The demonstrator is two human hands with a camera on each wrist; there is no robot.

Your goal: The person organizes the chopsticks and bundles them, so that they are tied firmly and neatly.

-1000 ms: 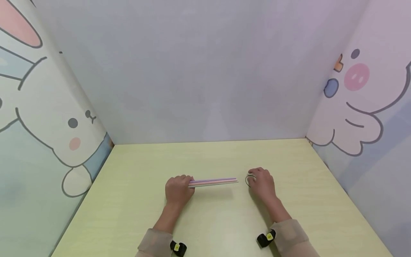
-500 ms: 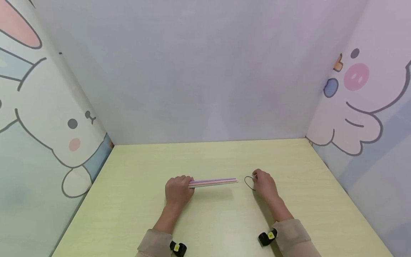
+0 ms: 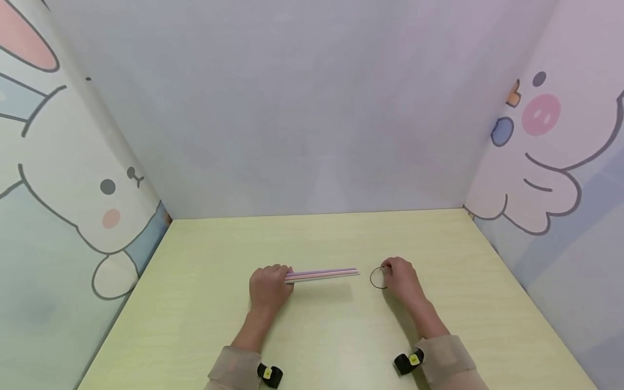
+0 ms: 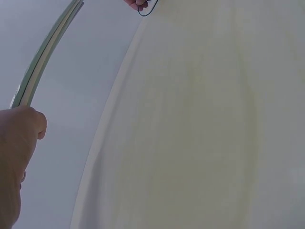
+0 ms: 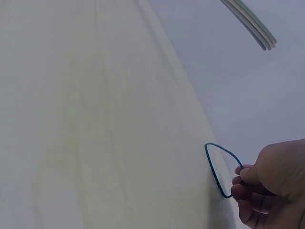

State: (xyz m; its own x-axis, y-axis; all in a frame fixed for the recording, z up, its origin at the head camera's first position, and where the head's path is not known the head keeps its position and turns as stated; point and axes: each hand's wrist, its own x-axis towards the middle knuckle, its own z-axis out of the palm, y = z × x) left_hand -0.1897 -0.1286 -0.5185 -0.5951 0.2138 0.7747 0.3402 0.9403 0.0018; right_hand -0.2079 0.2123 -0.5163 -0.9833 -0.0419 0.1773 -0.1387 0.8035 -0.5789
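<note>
My left hand (image 3: 270, 288) grips one end of a bundle of slim pastel chopsticks (image 3: 322, 275), purple, pink and pale green, which point right above the table and cast a shadow on it. Their free ends (image 5: 268, 44) show at the top of the right wrist view. To the right of those ends, my right hand (image 3: 402, 280) pinches a thin dark elastic band (image 3: 371, 277) between thumb and fingers. The band (image 5: 213, 168) looks blue-green in the right wrist view and hangs out as a rounded loop. A small gap separates it from the chopstick tips.
Both hands work over a pale yellow-green table (image 3: 219, 244). A plain grey wall (image 3: 312, 108) stands behind it. Side walls with cartoon animals, a rabbit (image 3: 88, 179) and a pig (image 3: 551, 124), flank the table. A small black device is strapped at each wrist.
The right hand has shifted slightly right and changed its hold on the band, with fingers drawn closer together. More of the loop now shows, rounded out to the left. The left hand has barely moved.
</note>
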